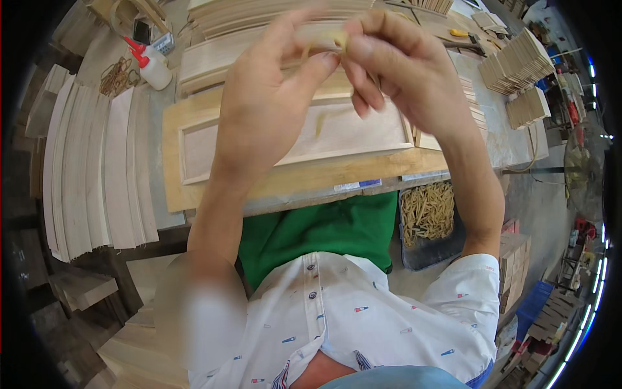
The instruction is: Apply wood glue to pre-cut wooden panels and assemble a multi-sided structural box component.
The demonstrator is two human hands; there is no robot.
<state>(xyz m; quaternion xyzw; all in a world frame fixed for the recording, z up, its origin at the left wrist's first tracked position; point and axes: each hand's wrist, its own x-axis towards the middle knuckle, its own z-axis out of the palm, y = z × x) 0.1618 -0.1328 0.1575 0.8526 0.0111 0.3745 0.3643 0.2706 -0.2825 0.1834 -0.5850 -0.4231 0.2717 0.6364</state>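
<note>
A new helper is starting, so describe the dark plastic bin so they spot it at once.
Find the grey worktable, then the green cloth at its near edge. Just right of that cloth is the dark plastic bin. Its heap of small, loose, yellowish pieces sets it apart from the stacked pale wooden boards.

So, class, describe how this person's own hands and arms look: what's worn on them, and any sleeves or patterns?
The left hand and right hand are ungloved, with no watch or bracelet visible. The right sleeve is short and white, with small red and blue printed motifs. The left sleeve is also white, but its edge is blurred.
</note>
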